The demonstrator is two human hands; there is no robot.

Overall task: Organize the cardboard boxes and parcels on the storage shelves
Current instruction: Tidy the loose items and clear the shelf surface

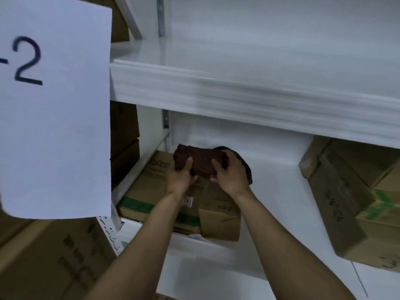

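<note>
1. Head view, the hands: both bare forearms reach forward into the bay under the upper shelf [238, 98] of a white rack. The left hand [180, 177] and the right hand [232, 179] hold a dark brown bundle [201, 162] between them, one at each end.
2. Head view, the grip: the fingers [189, 164] of the left hand curl round the bundle's left end, thumb on top. The right hand's thumb lies across the top of the right end, with the rest of that hand wrapped behind.
3. Head view, the bundle: it is raised above a flat cardboard box [149, 187] with a green tape band, near the white back wall of the bay. It looks like folded cloth or a soft parcel, though the picture is too blurred to tell which. A dark blue thing [245, 165] shows just behind the right hand, touching the bundle's right side.
4. Head view, the lower shelf [216, 254]: the flat box lies at the left of it. A smaller box [219, 217] stands just beside it under the right wrist, and a small white label [188, 201] sits between them by the left wrist.
5. Head view, the right: a stack of boxes [350, 204], one with green tape, stands well apart from the hands.
6. Head view, the left: a white sheet of paper [54, 115] marked "-2" hangs in front. More brown boxes [124, 131] stand behind it and a big box [54, 263] stands below.
</note>
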